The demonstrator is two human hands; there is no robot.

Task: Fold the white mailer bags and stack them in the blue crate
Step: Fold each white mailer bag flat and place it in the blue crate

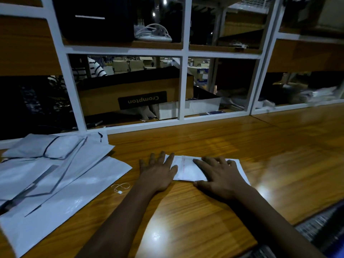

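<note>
Both forearms extended over worktop (204,211). Left hand (158,172) and right hand (221,175) flat, fingers spread, pressing folded white mailer bag (188,170) lying beneath and between them. Unfolded mailer pile (52,174) well left.

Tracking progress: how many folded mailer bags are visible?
1: the folded mailer bag under the left hand and right hand. The pile at left looks unfolded; others may hide beneath.

One left hand (158,172), one right hand (221,175), one folded mailer bag (187,171), one pile of unfolded bags (55,183).
</note>
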